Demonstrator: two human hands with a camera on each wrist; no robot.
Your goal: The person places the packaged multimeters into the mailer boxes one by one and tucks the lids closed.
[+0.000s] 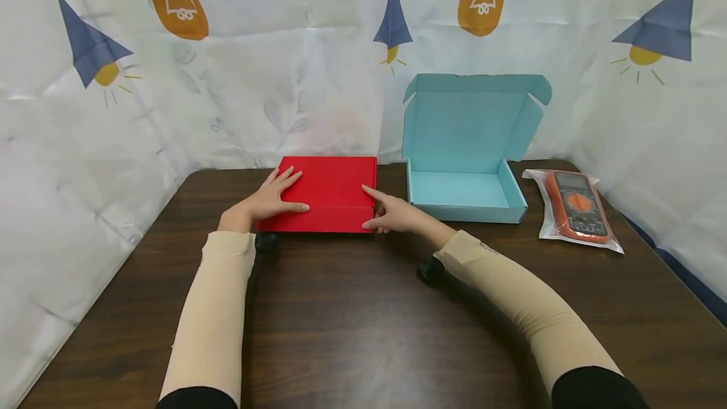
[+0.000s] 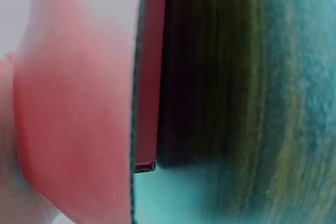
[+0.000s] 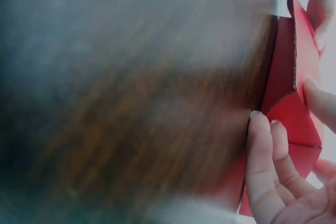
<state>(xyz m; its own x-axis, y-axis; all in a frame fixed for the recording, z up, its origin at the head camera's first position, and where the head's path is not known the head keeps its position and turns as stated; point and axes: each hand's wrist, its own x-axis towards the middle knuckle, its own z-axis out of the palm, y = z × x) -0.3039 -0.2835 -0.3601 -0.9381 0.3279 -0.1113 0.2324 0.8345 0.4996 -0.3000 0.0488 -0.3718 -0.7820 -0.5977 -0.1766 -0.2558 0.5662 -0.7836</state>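
A red cardboard box (image 1: 335,185) lies on the table with its lid down. My left hand (image 1: 269,201) rests on the lid's left part, fingers spread. At the near right corner, my right hand (image 1: 394,213) holds the box, its index finger along the top edge and its thumb at the front. In the right wrist view, bent fingertips (image 3: 259,140) touch the box's side low by the table, while the thumb presses the front flap (image 3: 294,95). That flap stands slightly out from the front wall. The left wrist view shows the flap's edge (image 2: 135,87) close up. The box's inside is hidden.
An open light-blue box (image 1: 462,188) stands right of the red one, lid raised. Farther right lies an orange-and-black multimeter (image 1: 579,204) in a clear plastic bag. The dark wooden table (image 1: 341,320) stretches toward me, and a patterned white curtain (image 1: 238,81) hangs behind.
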